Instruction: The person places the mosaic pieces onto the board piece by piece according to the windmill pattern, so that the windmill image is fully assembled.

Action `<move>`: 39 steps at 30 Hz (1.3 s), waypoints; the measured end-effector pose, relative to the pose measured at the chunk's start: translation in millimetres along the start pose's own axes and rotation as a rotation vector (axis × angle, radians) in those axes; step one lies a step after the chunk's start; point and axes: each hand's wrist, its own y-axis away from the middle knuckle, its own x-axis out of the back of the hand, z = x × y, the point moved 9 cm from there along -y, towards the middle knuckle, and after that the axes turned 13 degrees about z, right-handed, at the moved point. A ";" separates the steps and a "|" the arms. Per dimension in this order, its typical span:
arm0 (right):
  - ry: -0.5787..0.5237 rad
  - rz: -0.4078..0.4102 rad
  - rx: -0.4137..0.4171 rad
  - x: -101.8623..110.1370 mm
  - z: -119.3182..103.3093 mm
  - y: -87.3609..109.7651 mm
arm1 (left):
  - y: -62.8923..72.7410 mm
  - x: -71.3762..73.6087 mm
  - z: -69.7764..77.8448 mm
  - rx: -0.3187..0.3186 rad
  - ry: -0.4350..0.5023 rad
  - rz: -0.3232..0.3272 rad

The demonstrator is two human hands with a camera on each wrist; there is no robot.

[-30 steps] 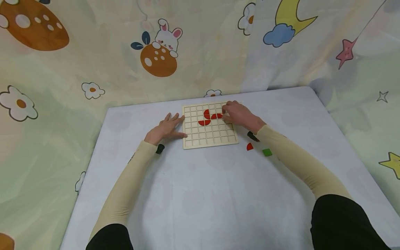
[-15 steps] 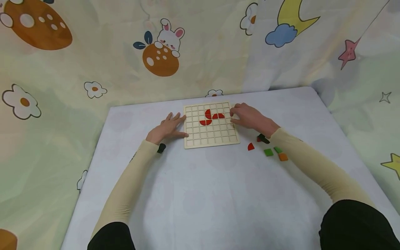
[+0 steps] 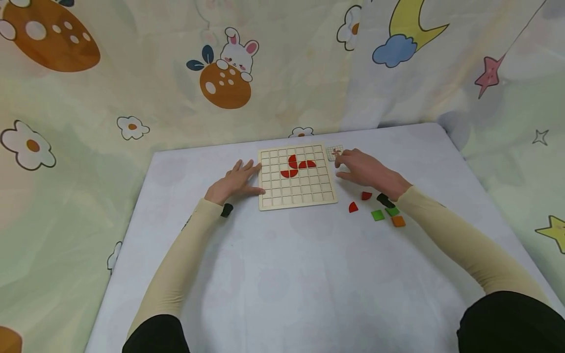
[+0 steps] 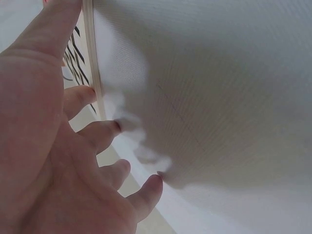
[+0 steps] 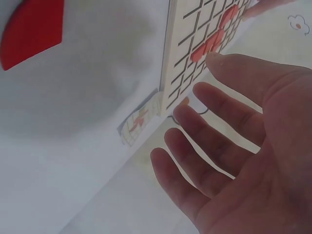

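Observation:
A pale wooden grid board (image 3: 300, 191) lies on the white table, with several red quarter-circle pieces (image 3: 289, 173) set in its cells. My left hand (image 3: 231, 184) rests with spread fingers along the board's left edge; in the left wrist view the thumb and a finger touch the board's side (image 4: 91, 53). My right hand (image 3: 368, 169) hovers just right of the board, its fingers loosely bent and holding nothing in the right wrist view. Close to its fingertips, by the board's upper right corner, lies a small card (image 3: 334, 152) printed with a grid and a red pattern.
Loose pieces lie right of the board: red quarter-circles (image 3: 353, 207), green ones (image 3: 377, 215) and an orange one (image 3: 398, 221). A patterned cloth (image 3: 282, 73) hangs behind the table's back edge.
My right hand has moved right, off the board, uncovering the small card and the loose pieces under the forearm. The left hand has stayed at the board's left edge.

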 end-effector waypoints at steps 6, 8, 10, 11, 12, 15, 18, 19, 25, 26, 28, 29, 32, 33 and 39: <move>-0.039 -0.008 -0.001 -0.2 7.2 10.1 | 0.4 0.1 0.4 0.001 0.003 -0.002; -0.048 -0.012 -0.004 -0.4 11.1 13.6 | 0.7 0.2 0.5 0.002 0.005 -0.002; -0.052 -0.018 -0.017 -0.7 16.2 17.1 | 0.6 0.3 0.9 -0.001 0.005 -0.004; -0.056 -0.021 -0.023 -0.5 18.6 18.9 | 0.7 0.5 1.2 -0.002 0.005 -0.004; -0.060 -0.024 -0.026 -0.4 20.6 20.4 | 0.5 0.5 1.5 -0.003 0.005 -0.005; -0.072 -0.032 -0.034 0.3 25.3 25.2 | 0.6 0.3 1.5 -0.002 0.002 -0.004; -0.083 -0.041 -0.038 1.2 26.8 29.7 | 1.1 -0.4 0.6 0.002 -0.005 0.000; -0.089 -0.043 -0.041 1.6 27.1 31.5 | 1.3 -0.7 0.5 0.003 -0.007 0.000; -0.125 -0.061 -0.062 3.3 30.8 39.0 | 1.0 -0.5 -0.2 0.005 -0.020 -0.003; -0.130 -0.067 -0.067 3.2 31.9 40.2 | 0.7 -0.4 -0.2 0.005 -0.022 -0.004; -0.133 -0.078 -0.082 2.8 34.5 42.6 | 0.1 -0.2 -0.5 0.006 -0.023 -0.003; -0.136 -0.082 -0.088 2.7 35.8 43.9 | -0.1 0.0 -0.7 0.006 -0.025 -0.003; -0.151 -0.100 -0.111 1.7 40.1 48.6 | -0.2 -0.3 -1.0 0.008 -0.019 -0.004; -0.158 -0.106 -0.116 1.4 41.0 50.4 | -0.1 -0.6 -1.2 0.009 -0.019 -0.003; -0.189 -0.127 -0.108 -2.7 41.8 65.3 | -0.2 -0.9 0.4 0.013 -0.010 -0.002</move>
